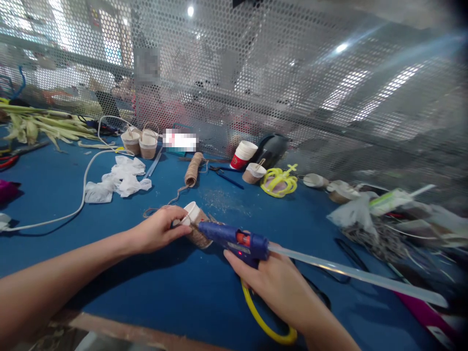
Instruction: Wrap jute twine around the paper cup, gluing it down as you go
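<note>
My left hand (161,229) grips a white paper cup (190,212) by its rim. The cup lies tilted, and brown twine (199,238) wraps its lower part. My right hand (268,278) is closed around a blue glue gun (230,239). A long clear glue stick (351,275) sticks out of the gun's back, and a small red light glows on its side. The nozzle meets the twine-wrapped side of the cup; whether it touches is hard to tell. From the cup, a strand of twine runs back to a twine spool (193,169).
Twine-wrapped cups (148,146) stand at the back left, behind white plastic bags (119,180). Pliers (228,176), stacked paper cups (243,153) and a yellow crown-shaped piece (280,183) lie beyond the spool. A white cable (86,180) crosses the left. A perforated metal screen (256,87) borders the back.
</note>
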Action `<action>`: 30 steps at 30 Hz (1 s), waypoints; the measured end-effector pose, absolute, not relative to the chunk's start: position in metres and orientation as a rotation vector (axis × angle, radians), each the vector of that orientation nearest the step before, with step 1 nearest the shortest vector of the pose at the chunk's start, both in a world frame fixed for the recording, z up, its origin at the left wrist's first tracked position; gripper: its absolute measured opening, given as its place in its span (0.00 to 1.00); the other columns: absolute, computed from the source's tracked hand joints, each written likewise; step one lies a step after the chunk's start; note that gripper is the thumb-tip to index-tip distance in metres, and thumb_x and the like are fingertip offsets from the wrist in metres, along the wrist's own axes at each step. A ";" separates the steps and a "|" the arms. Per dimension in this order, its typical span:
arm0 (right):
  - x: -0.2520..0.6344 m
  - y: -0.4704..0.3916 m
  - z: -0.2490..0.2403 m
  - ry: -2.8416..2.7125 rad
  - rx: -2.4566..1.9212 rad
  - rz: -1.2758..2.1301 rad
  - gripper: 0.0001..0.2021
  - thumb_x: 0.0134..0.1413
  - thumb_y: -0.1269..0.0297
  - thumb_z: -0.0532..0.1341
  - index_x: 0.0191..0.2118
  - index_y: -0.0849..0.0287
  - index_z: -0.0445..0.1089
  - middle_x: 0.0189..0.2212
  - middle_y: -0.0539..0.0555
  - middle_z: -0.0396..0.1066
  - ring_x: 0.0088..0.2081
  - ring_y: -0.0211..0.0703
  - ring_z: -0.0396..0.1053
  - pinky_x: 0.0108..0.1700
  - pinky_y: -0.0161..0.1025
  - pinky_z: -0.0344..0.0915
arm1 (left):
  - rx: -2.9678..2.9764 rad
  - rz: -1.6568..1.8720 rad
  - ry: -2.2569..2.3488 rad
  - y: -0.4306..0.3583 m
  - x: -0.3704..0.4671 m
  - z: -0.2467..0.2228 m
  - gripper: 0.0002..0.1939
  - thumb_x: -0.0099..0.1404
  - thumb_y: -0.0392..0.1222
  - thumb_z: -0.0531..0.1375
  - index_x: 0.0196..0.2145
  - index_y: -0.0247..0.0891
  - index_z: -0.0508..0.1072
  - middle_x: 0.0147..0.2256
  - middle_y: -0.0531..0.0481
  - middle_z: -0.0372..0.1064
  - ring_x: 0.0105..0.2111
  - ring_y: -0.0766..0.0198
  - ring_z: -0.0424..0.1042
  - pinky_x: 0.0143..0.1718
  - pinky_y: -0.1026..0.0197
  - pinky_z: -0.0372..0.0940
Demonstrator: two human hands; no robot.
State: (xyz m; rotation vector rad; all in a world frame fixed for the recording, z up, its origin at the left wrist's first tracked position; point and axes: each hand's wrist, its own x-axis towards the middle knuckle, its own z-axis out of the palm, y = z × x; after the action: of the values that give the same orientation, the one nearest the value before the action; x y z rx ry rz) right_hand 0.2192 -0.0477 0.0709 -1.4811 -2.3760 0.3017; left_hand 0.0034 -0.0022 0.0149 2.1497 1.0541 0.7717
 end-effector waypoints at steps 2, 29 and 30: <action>0.219 -0.047 0.075 -2.418 -1.442 0.263 0.10 0.51 0.65 0.52 0.32 0.58 0.70 0.21 0.52 0.69 0.28 0.43 0.68 0.30 0.38 0.63 | 2.162 0.767 1.053 -0.002 0.003 0.014 0.12 0.62 0.44 0.51 0.33 0.34 0.70 0.30 0.48 0.69 0.33 0.62 0.67 0.38 0.62 0.60; 0.222 -0.035 0.074 -2.005 -1.714 0.746 0.11 0.48 0.61 0.54 0.19 0.58 0.63 0.11 0.47 0.62 0.14 0.36 0.62 0.21 0.34 0.61 | 2.222 0.732 0.981 0.000 -0.001 0.016 0.10 0.62 0.40 0.51 0.36 0.32 0.69 0.34 0.46 0.69 0.36 0.62 0.66 0.39 0.62 0.59; 0.222 -0.035 0.074 -2.015 -1.721 0.743 0.11 0.48 0.61 0.54 0.19 0.59 0.63 0.11 0.47 0.63 0.15 0.36 0.62 0.21 0.34 0.61 | 2.220 0.735 0.978 0.000 -0.001 0.016 0.10 0.62 0.40 0.51 0.35 0.32 0.69 0.34 0.46 0.69 0.36 0.61 0.66 0.39 0.62 0.59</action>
State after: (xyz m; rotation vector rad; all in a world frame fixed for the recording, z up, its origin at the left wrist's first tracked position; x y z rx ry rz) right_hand 0.2219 -0.0353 0.0741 -1.7208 -2.0146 0.7434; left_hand -0.0009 -0.0002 0.0163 2.2198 0.9777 0.7347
